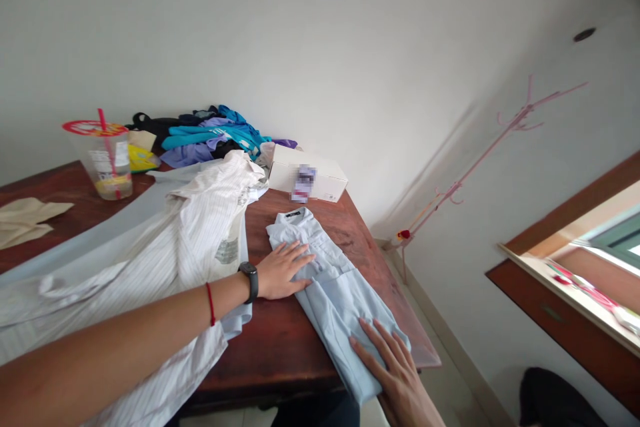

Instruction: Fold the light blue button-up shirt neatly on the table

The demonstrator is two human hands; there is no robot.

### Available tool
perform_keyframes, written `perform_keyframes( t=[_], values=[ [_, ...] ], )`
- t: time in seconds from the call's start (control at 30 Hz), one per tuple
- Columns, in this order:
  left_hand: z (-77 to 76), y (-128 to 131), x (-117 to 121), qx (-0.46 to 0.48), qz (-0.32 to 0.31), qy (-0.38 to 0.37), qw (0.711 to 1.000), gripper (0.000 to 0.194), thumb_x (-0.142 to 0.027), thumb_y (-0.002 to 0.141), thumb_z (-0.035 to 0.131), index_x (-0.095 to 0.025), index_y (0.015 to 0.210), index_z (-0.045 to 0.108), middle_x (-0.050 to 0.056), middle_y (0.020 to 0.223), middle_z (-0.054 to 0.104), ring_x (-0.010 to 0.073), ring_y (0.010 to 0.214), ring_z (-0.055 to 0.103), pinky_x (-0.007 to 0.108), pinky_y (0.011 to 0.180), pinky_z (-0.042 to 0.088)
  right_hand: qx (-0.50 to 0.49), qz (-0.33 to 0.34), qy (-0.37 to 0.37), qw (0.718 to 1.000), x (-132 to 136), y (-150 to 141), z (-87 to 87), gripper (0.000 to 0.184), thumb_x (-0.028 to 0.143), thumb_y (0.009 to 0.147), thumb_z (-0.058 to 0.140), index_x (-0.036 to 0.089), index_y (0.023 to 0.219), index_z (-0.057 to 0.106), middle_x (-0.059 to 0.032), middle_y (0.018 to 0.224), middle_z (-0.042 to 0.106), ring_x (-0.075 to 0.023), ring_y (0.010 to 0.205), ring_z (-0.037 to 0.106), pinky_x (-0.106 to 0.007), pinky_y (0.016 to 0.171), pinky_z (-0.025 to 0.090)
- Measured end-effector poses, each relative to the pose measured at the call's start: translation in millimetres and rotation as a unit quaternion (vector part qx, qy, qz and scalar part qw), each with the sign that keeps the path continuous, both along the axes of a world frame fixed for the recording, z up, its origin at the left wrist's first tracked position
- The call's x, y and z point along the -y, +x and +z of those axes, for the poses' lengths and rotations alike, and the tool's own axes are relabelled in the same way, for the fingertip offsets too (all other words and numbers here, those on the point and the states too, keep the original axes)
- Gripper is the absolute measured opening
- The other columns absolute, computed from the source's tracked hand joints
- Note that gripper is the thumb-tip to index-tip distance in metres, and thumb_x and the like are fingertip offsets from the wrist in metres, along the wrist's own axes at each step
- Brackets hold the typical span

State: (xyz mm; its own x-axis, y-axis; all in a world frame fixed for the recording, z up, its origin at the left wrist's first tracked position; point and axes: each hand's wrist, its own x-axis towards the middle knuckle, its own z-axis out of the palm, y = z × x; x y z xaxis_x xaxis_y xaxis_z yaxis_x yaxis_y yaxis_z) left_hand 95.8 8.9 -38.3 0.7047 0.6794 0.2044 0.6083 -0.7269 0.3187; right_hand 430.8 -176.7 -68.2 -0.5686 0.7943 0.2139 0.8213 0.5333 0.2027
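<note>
A light blue shirt (325, 280), folded into a long narrow strip, lies on the dark red wooden table (280, 347) with its collar toward the wall. My left hand (285, 270) rests flat on the shirt near the collar, its fingers spread. Lower down, my right hand (393, 360) lies on the shirt's near end at the table's front edge, fingers stretched out and apart. To the left of the folded shirt, a white striped shirt (200, 213) is loosely spread over a pale blue cloth (125, 230), partly under my left forearm.
A white box (330, 177) stands behind the folded shirt. Blue, purple and black clothes (215, 133) are heaped against the wall. A plastic cup (107, 163) with a red straw and a beige cloth (27, 220) are at left. A pink coat stand (475, 167) is right of the table.
</note>
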Motion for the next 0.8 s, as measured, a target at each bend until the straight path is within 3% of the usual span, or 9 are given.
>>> perform_keyframes(
  t=[0.17,0.37,0.47,0.6,0.7,0.8],
  values=[
    [1.0,1,3,-0.001,0.005,-0.005,1.000,0.070,-0.052,0.093,0.061,-0.023,0.154,0.045,0.015,0.164,0.032,0.0384,0.152,0.025,0.061,0.121,0.022,0.013,-0.004,0.025,1.000,0,1,-1.2,0.076,0.011,0.088,0.053,0.040,0.157,0.037,-0.0044,0.160,0.042,-0.0348,0.139,0.049,-0.050,0.109,0.042],
    [1.8,-1,5,0.002,-0.005,-0.018,1.000,0.073,-0.051,0.088,0.067,-0.025,0.153,0.047,0.015,0.164,0.032,0.0390,0.152,0.026,0.062,0.121,0.021,0.012,0.038,0.063,0.997,3,1,-2.6,0.071,0.011,0.090,0.050,0.040,0.154,0.043,-0.0048,0.153,0.053,-0.0315,0.128,0.061,-0.042,0.095,0.054],
    [3.0,-2,7,0.005,-0.016,-0.026,1.000,0.073,-0.048,0.086,0.069,-0.023,0.152,0.048,0.016,0.164,0.033,0.0397,0.152,0.026,0.064,0.120,0.022,-0.009,0.063,0.051,0.997,6,1,6.9,0.063,0.016,0.093,0.052,0.038,0.152,0.047,-0.0041,0.147,0.059,-0.0295,0.122,0.065,-0.039,0.093,0.057],
    [5.2,-3,17,0.003,-0.032,-0.032,0.999,0.075,-0.048,0.085,0.069,-0.023,0.152,0.048,0.017,0.164,0.032,0.0412,0.151,0.026,0.068,0.119,0.020,-0.040,0.082,-0.014,0.996,14,-3,49.3,0.053,0.035,0.096,0.060,0.036,0.149,0.053,-0.0053,0.137,0.068,-0.0284,0.113,0.071,-0.034,0.090,0.060],
    [7.4,-3,26,-0.003,-0.061,-0.036,0.997,0.074,-0.048,0.088,0.065,-0.025,0.155,0.044,0.017,0.165,0.028,0.0416,0.152,0.023,0.068,0.119,0.018,-0.090,0.088,-0.041,0.991,19,-10,95.0,0.048,0.031,0.099,0.056,0.036,0.147,0.053,-0.0058,0.124,0.074,-0.0263,0.107,0.074,-0.030,0.089,0.060],
    [11.4,-2,35,-0.008,-0.099,-0.038,0.994,0.081,-0.043,0.090,0.062,-0.026,0.162,0.029,0.018,0.168,0.018,0.0434,0.153,0.019,0.069,0.118,0.018,-0.134,0.098,-0.046,0.985,22,-17,133.9,0.044,0.031,0.099,0.057,0.033,0.143,0.056,-0.0077,0.115,0.077,-0.0266,0.101,0.075,-0.029,0.084,0.061]
  ],
)
